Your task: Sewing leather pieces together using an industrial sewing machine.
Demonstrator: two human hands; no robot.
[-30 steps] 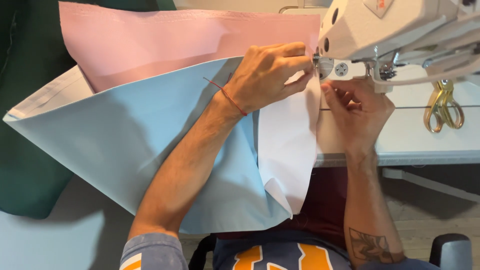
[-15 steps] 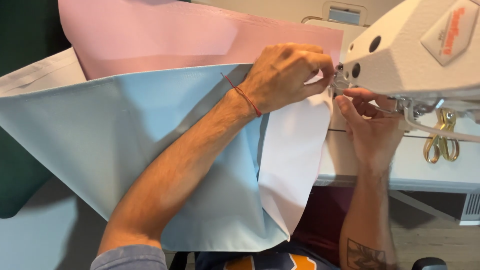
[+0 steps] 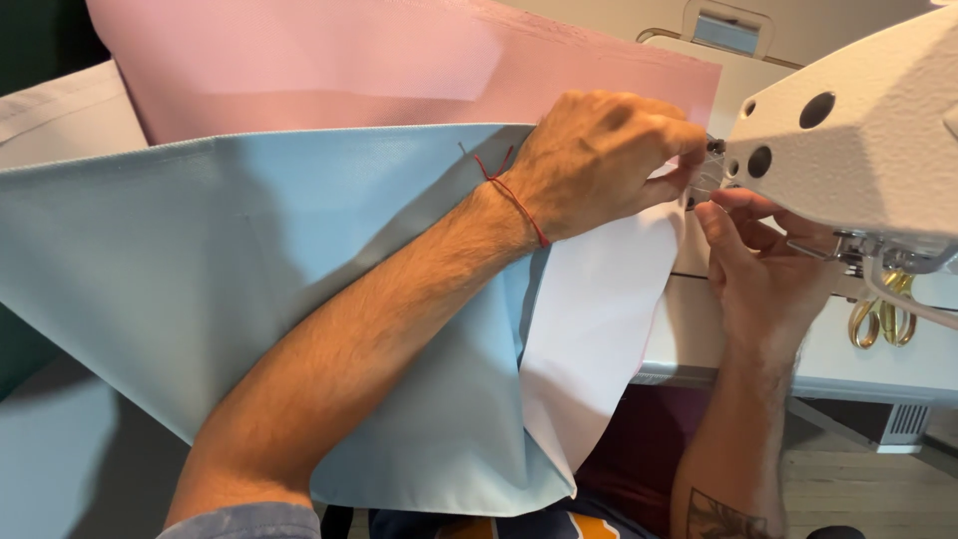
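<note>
**Blue fabric under both hands at the sewing machine**

The blue fabric spreads out from under the left forearm and hangs down over the table edge toward the person's lap, with its white underside folded back just below the left hand. That hand lies on top of the cloth, fingers curled and pinched together at the needle area of the sewing machine; what the fingertips pinch is too small to make out. A thin red string circles the left wrist. The right hand sits just beside and below the left, under the white machine head, fingers bent upward toward the same spot; whether it grips anything I cannot tell, since the machine hides part of it.

Beyond the left hand lies a pink sheet of fabric, its near edge overlapped by the blue cloth. To the right of the right hand, gold-handled scissors rest on the white table, partly blocked by the machine head.
</note>
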